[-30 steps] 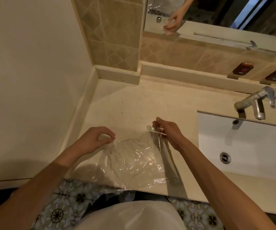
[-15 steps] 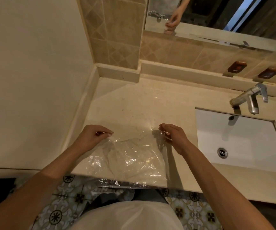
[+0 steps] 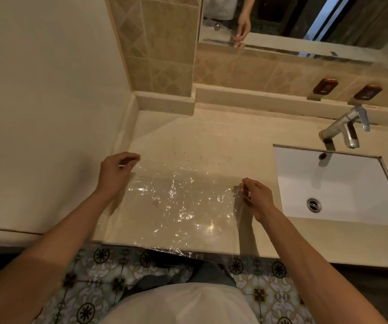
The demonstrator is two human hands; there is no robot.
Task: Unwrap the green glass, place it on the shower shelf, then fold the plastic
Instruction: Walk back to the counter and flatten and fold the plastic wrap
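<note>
A clear, crinkled plastic sheet (image 3: pixel 181 204) lies spread flat on the beige vanity counter (image 3: pixel 211 141), its near edge hanging slightly over the counter's front. My left hand (image 3: pixel 115 174) pinches the sheet's far left corner. My right hand (image 3: pixel 256 197) pinches its far right corner. The sheet is stretched taut between the two hands. The green glass and the shower shelf are out of sight.
A white rectangular sink (image 3: pixel 337 185) with a chrome faucet (image 3: pixel 344 127) sits right of the sheet. A plain wall (image 3: pixel 43 101) bounds the counter on the left, a tiled backsplash and mirror (image 3: pixel 305 19) behind. Patterned floor tiles (image 3: pixel 90 277) show below.
Both hands have moved apart, pulling the crumpled plastic wider and flatter across the counter. The left hand went left and farther back, the right hand went right.
</note>
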